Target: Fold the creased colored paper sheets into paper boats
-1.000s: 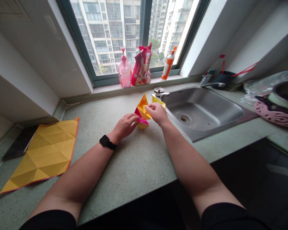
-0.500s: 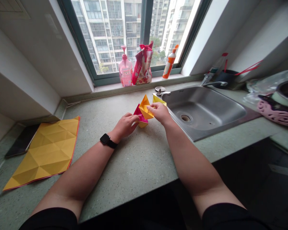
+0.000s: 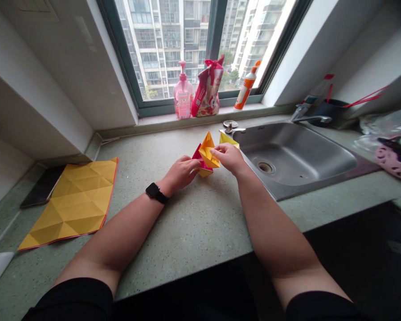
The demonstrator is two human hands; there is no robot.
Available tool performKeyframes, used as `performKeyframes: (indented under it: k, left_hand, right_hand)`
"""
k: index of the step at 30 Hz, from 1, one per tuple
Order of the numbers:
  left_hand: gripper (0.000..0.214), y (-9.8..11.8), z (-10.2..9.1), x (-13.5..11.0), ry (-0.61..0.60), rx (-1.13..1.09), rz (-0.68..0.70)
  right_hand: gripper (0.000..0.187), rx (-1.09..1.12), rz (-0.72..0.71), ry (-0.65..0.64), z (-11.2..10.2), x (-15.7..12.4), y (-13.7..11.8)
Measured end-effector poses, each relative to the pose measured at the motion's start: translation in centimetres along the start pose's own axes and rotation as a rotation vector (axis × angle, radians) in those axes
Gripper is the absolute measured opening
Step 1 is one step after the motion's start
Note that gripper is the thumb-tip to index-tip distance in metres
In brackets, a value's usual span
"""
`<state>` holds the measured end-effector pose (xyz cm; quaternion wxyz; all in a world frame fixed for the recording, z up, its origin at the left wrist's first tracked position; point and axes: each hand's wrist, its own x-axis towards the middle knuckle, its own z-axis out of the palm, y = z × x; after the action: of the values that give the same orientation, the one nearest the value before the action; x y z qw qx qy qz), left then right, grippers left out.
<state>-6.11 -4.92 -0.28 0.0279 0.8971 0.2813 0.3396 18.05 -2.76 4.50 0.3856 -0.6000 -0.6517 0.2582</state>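
Observation:
Between my hands, a folded paper piece [image 3: 207,154] in orange-yellow and magenta stands on the counter, with pointed flaps upright. My left hand [image 3: 183,173], a black watch on its wrist, has its fingers closed at the magenta side. My right hand [image 3: 232,158] pinches the orange-yellow flap between thumb and fingers. Behind the right hand a lighter yellow folded paper [image 3: 226,139] shows in part; whether it joins the first piece cannot be made out. A large creased yellow sheet [image 3: 76,200] with a red edge lies to the left.
The steel sink [image 3: 300,156] with its faucet [image 3: 312,118] is on the right. A pink pump bottle [image 3: 183,98], a red bag [image 3: 209,91] and an orange-white bottle [image 3: 245,91] stand on the sill. A flat dark object [image 3: 40,189] lies partly beside the yellow sheet.
The camera view has turned slightly left, so everything appears shifted right. Both hands keep about the same hold on the folded paper.

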Motion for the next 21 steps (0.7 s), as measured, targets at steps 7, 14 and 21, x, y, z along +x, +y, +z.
performKeyframes:
  k: [7, 14, 21]
  left_hand:
    - [0.023, 0.13, -0.09, 0.06, 0.007, 0.010, 0.002]
    - [0.017, 0.04, 0.07, 0.12, 0.006, 0.019, -0.003]
    - [0.019, 0.17, -0.01, 0.16, 0.008, 0.003, -0.011]
  right_hand:
    - [0.031, -0.043, -0.051, 0.034, -0.41, -0.07, 0.05]
    - [0.024, -0.085, -0.049, 0.003, -0.43, 0.03, 0.21]
    - [0.020, -0.142, -0.060, -0.009, -0.55, -0.22, -0.22]
